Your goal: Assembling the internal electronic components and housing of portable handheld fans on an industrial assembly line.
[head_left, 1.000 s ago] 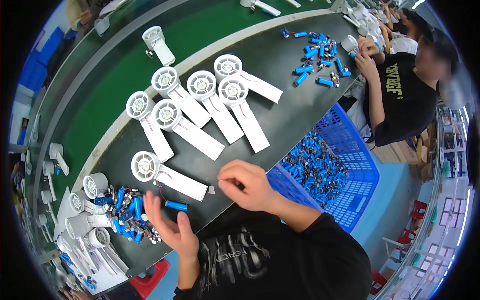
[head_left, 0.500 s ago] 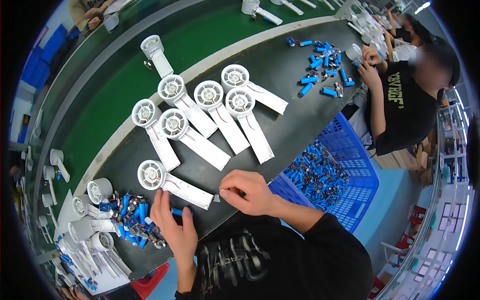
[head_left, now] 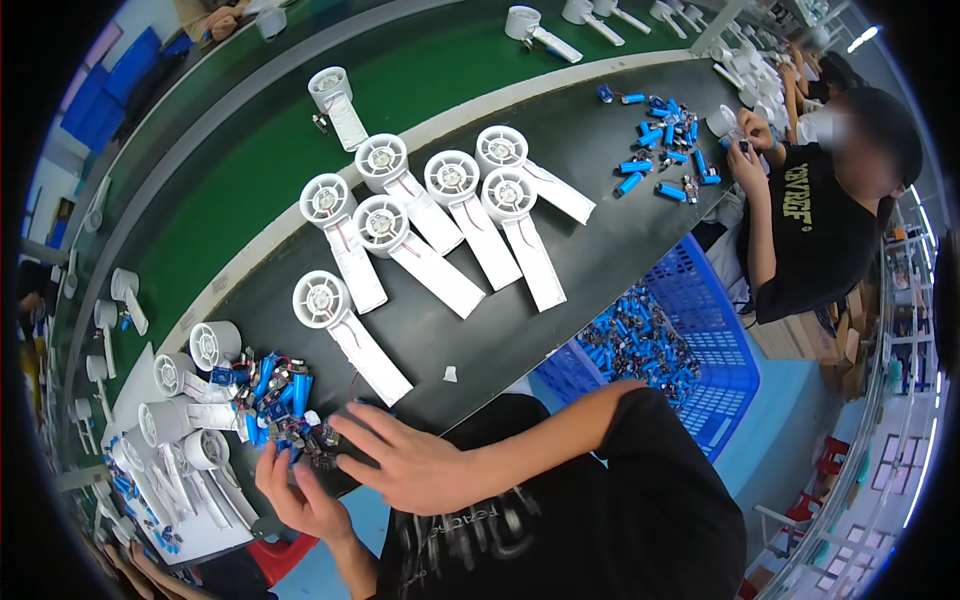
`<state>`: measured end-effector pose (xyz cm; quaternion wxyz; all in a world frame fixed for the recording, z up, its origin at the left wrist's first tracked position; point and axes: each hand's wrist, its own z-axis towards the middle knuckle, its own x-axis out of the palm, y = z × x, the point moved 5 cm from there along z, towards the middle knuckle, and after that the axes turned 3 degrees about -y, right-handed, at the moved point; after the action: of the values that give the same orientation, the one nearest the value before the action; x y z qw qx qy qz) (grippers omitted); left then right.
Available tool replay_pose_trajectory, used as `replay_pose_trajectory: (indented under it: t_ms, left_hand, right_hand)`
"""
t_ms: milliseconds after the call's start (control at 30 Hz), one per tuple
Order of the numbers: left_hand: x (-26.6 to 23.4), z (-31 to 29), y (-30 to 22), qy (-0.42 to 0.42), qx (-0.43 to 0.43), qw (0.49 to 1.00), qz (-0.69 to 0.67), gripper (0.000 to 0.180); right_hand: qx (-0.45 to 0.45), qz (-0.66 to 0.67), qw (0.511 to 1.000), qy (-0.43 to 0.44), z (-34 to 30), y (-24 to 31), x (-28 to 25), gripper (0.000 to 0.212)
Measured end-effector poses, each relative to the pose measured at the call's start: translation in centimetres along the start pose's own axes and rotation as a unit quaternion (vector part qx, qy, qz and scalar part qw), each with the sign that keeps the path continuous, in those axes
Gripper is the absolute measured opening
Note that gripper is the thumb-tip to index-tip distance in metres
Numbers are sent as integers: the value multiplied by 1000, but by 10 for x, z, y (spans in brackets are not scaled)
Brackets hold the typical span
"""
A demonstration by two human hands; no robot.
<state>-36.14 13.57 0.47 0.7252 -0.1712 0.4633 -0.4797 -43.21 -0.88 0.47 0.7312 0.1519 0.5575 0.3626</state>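
Observation:
At the table's near edge, my left hand (head_left: 308, 508) is beside a pile of blue battery cells with wires and small circuit boards (head_left: 275, 400). Its fingers are apart, and nothing shows in them. My right hand (head_left: 415, 468) reaches across to the same pile, fingers spread and stretched toward the loose parts; I see nothing held. Just beyond it lies a white handheld fan shell (head_left: 365, 350), its round grille end away from me and its handle open-faced. A small white scrap (head_left: 450, 374) rests on the dark table right of that handle.
Several similar fan shells (head_left: 385, 222) lie grouped farther back. More shells (head_left: 165, 425) stand at the left. A blue crate (head_left: 738, 385) full of battery cells sits below the table edge. At right a co-worker (head_left: 815, 215) handles parts near another battery pile (head_left: 655, 135). Beyond runs a green belt (head_left: 240, 150).
My right hand has left the handle's end and moved left to the battery pile. My left hand has drawn back from the nearest shell, which now lies turned, pointing more toward me.

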Motion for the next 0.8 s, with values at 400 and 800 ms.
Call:
replay_pose_trajectory:
  t_ms: [400, 800]
  left_hand:
    - [-12, -20, 12, 73, 45, 996, 35, 14]
    - [-84, 15, -84, -75, 153, 819, -548, 30]
  right_hand:
    - [-33, -7, 999, -38, 15, -4, 32, 45]
    - [-13, 29, 999, -42, 27, 0, 23, 24]
